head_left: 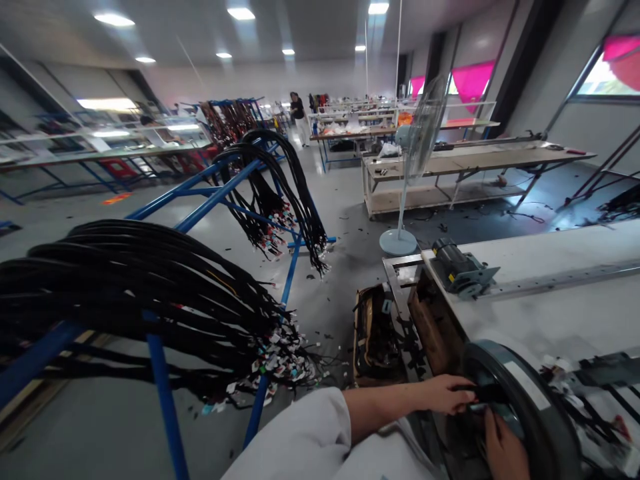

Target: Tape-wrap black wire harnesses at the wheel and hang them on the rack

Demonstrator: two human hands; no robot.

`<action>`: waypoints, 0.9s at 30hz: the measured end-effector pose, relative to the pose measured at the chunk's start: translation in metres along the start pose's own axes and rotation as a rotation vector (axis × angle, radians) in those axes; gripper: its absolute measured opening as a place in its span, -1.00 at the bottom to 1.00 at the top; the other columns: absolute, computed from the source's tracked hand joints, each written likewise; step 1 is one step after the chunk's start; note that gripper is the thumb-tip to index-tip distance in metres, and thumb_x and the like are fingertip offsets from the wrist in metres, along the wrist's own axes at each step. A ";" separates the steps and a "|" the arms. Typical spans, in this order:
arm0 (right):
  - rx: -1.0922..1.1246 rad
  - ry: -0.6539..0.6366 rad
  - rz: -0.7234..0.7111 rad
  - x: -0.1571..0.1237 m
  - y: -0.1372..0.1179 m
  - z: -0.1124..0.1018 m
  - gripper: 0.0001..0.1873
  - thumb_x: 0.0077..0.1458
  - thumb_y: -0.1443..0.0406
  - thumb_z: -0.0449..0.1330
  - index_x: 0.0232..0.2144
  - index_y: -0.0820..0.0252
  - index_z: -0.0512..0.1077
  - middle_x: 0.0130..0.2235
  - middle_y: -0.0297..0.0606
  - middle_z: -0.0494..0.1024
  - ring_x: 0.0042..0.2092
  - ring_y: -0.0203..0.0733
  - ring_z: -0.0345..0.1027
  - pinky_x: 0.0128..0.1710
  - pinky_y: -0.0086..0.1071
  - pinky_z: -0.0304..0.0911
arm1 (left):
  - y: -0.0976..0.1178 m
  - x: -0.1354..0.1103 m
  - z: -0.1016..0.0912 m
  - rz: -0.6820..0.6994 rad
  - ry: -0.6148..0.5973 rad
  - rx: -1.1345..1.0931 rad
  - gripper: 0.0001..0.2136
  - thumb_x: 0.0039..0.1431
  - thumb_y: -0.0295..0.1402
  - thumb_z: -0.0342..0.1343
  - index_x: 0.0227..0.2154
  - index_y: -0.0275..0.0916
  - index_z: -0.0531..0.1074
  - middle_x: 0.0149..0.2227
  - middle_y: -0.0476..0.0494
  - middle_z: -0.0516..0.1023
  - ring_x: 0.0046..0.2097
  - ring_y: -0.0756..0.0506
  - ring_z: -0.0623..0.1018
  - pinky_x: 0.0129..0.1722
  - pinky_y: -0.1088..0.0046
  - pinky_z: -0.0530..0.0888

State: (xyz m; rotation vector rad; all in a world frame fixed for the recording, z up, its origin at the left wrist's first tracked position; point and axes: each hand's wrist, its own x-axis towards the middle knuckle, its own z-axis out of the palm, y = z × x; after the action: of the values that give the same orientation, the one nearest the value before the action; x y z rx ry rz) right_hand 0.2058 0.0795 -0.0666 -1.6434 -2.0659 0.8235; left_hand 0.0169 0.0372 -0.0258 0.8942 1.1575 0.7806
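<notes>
At the lower right, my left hand is closed in a pinch on a thin black cable that runs towards a dark round machine housing. Just below and to the right, my right hand has its fingers bent together near the cable's end. Whatever lies in its fingertips is too small and shaded to make out. The housing carries a white label and stands at the near edge of a white worktable. Cables with white connectors lie to its right.
Bundles of black cable hang on a blue rack at left. An open carton sits on the floor beside the table. A motor is on the table; a standing fan is beyond. A person stands far back.
</notes>
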 end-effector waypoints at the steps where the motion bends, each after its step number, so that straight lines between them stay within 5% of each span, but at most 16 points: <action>1: 0.047 -0.039 0.040 -0.002 -0.003 -0.002 -0.39 -0.08 -0.27 -0.13 -0.54 0.01 0.43 -0.36 0.08 0.61 -0.31 0.19 0.52 -0.35 -0.09 0.40 | -0.002 0.002 0.000 -0.027 0.004 -0.034 -0.58 0.29 -0.09 0.09 0.07 -0.27 0.41 -0.56 0.11 0.27 -0.56 0.09 0.24 -0.52 0.56 0.23; 6: 0.160 -0.081 0.145 -0.010 -0.016 -0.006 -0.32 -0.16 -0.35 -0.09 -0.48 0.04 0.44 -0.26 0.13 0.61 -0.15 0.26 0.50 -0.19 -0.06 0.38 | -0.007 0.005 0.000 -0.105 -0.040 -0.218 -0.61 0.18 0.02 0.17 -0.21 -0.25 0.40 -0.58 0.13 0.20 -0.60 0.10 0.16 -0.56 0.53 0.09; 9: 0.195 -0.072 0.141 -0.014 -0.015 -0.004 -0.28 -0.14 -0.37 -0.09 -0.46 0.06 0.45 -0.24 0.12 0.61 -0.15 0.23 0.51 -0.18 -0.09 0.38 | -0.005 0.002 -0.007 -0.151 -0.224 -0.394 -0.66 0.15 -0.05 0.23 -0.36 -0.20 0.28 -0.60 0.15 0.14 -0.63 0.11 0.10 -0.58 0.55 0.02; 13: 0.234 -0.062 0.108 -0.013 -0.014 -0.002 -0.27 -0.08 -0.37 -0.09 -0.46 0.08 0.48 -0.26 0.09 0.61 -0.19 0.18 0.52 -0.22 -0.13 0.39 | 0.001 0.001 -0.017 -0.210 -0.425 -0.545 -0.78 0.33 -0.24 0.00 -0.41 -0.22 0.26 -0.62 0.16 0.07 -0.68 0.13 -0.02 -0.64 0.56 -0.03; 15: 0.244 -0.054 0.097 -0.016 -0.020 -0.004 -0.26 -0.04 -0.35 -0.10 -0.45 0.09 0.49 -0.29 0.06 0.61 -0.23 0.15 0.52 -0.25 -0.15 0.38 | 0.002 0.000 -0.017 -0.222 -0.393 -0.494 -0.76 0.36 -0.26 -0.07 -0.42 -0.25 0.29 -0.63 0.16 0.07 -0.68 0.13 -0.02 -0.65 0.57 0.00; 19: 0.254 -0.029 0.048 -0.031 -0.043 -0.014 -0.28 0.07 -0.30 -0.13 -0.42 0.15 0.48 -0.35 0.01 0.61 -0.29 0.04 0.50 -0.25 -0.21 0.37 | -0.008 -0.005 -0.008 -0.192 -0.121 -0.252 -0.67 0.29 -0.08 0.06 -0.43 -0.25 0.28 -0.64 0.17 0.12 -0.66 0.12 0.12 -0.63 0.58 0.06; 27: 0.217 0.032 0.057 -0.040 -0.053 -0.012 -0.38 0.21 -0.18 -0.19 -0.47 0.13 0.36 -0.38 -0.08 0.59 -0.29 -0.08 0.47 -0.24 -0.32 0.32 | -0.033 -0.002 -0.004 -0.139 -0.147 -0.155 -0.57 0.17 0.10 0.08 -0.33 -0.24 0.27 -0.63 0.24 0.13 -0.68 0.15 0.10 -0.66 0.61 0.05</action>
State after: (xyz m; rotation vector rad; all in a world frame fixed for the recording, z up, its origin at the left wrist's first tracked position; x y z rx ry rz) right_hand 0.1841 0.0356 -0.0205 -1.5921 -1.8428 0.9957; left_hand 0.0140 0.0213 -0.0551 0.7219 1.0045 0.6696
